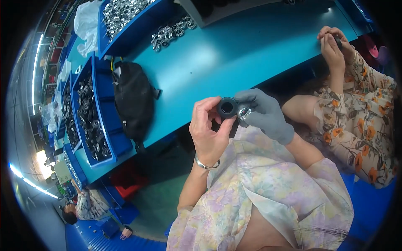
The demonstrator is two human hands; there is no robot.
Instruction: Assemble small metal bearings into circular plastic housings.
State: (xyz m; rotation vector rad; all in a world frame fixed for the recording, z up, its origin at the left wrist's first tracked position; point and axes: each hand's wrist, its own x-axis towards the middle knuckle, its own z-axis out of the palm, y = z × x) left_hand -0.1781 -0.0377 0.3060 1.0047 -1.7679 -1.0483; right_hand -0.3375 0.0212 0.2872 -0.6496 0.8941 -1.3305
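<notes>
Both hands pinch parts, left hand [208, 129] a black ring [227, 107], gloved right hand [264, 113] seemingly a shiny bearing [244, 112], beside blue bins [102, 90].

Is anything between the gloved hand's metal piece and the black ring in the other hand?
Nothing visible. The left hand holds the black ring at its fingertips; the gloved right hand holds the shiny metal piece right against the ring's side, with nothing between them.

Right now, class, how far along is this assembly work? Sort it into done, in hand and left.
Done: cannot tell; no finished pile shows. In hand: the left hand holds a black ring; the gloved right hand presses a shiny metal part against it. Left: bins of black parts and metal parts remain full.
</notes>
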